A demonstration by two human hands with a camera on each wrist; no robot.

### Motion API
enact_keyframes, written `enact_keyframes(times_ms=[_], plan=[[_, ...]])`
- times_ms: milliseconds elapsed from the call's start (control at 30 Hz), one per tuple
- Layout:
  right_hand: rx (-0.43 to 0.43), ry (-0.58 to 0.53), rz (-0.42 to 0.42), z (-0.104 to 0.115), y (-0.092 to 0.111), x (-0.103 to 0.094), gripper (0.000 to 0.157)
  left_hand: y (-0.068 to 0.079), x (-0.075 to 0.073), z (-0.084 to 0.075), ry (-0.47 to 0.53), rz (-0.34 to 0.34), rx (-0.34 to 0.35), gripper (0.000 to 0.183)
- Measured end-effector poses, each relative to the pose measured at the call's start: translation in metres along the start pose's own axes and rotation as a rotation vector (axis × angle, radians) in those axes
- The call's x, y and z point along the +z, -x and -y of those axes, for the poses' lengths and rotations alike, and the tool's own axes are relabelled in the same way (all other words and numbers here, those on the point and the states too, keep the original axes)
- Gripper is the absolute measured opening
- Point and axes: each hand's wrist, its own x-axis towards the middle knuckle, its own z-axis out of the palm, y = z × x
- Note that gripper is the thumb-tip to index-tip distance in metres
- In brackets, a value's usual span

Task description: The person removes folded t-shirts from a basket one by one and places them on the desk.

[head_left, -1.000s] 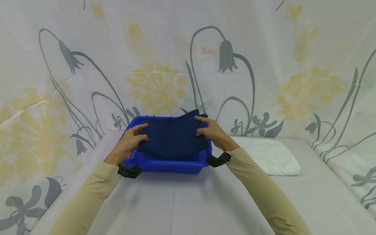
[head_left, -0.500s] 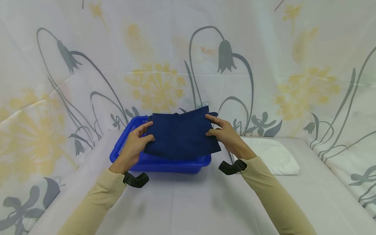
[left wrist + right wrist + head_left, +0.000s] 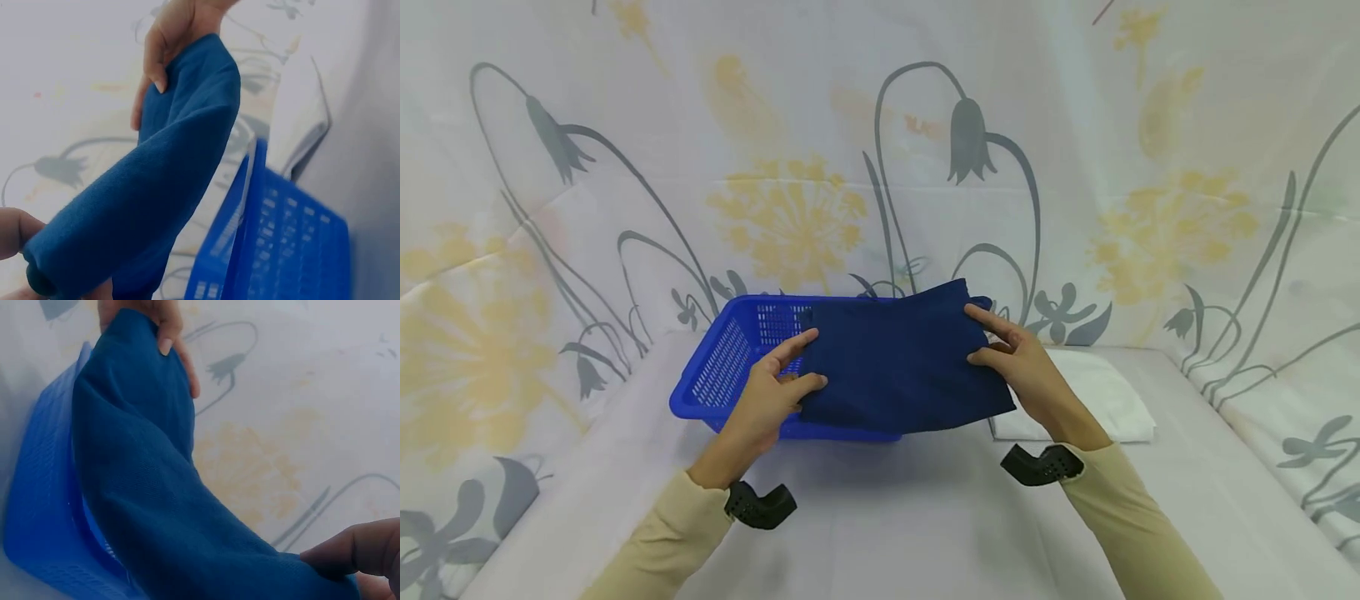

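Note:
A folded navy-blue cloth (image 3: 898,362) is stretched between my two hands, raised in front of the blue basket. My left hand (image 3: 769,396) pinches its left edge between thumb and fingers. On the opposite edge, my right hand (image 3: 1026,367) grips it the same way, thumb in front. The left wrist view shows the cloth (image 3: 156,169) sagging in a soft fold between the hands. From the right wrist, the cloth (image 3: 137,456) curves past the basket's side. Part of the fingers is hidden behind the fabric.
The blue perforated plastic basket (image 3: 715,367) stands on the white-covered surface, its right part hidden behind the cloth. A folded white cloth (image 3: 1097,396) lies at the right. Behind hangs a flower-printed curtain (image 3: 1060,233).
Both hands have carried the navy cloth rightward and toward me, from over the basket to partly past its right side. More of the basket's left interior now shows.

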Motion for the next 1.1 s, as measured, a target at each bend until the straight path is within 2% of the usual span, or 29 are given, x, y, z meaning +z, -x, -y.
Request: enact_keyframes(times_ms=[100,367,633,967,1100], plan=[[-0.016,0.026,-0.022,-0.001,0.012,-0.006,0.069,0.005,0.008,0.002,0.015,0.021,0.015,0.065],[-0.057,0.118,-0.032,-0.004,0.044,-0.019,0.067,0.018,0.030,0.005,0.130,0.054,0.015,0.065],[-0.068,0.116,-0.089,-0.009,0.069,-0.035,0.065,0.024,0.054,0.014,0.206,0.067,0.037,0.066],[-0.088,0.114,-0.174,-0.028,0.098,-0.057,0.065,0.029,0.087,0.022,0.188,0.138,0.081,0.065],[-0.108,0.091,-0.185,-0.032,0.106,-0.067,0.066,0.028,0.098,0.026,0.175,0.156,0.094,0.063]])
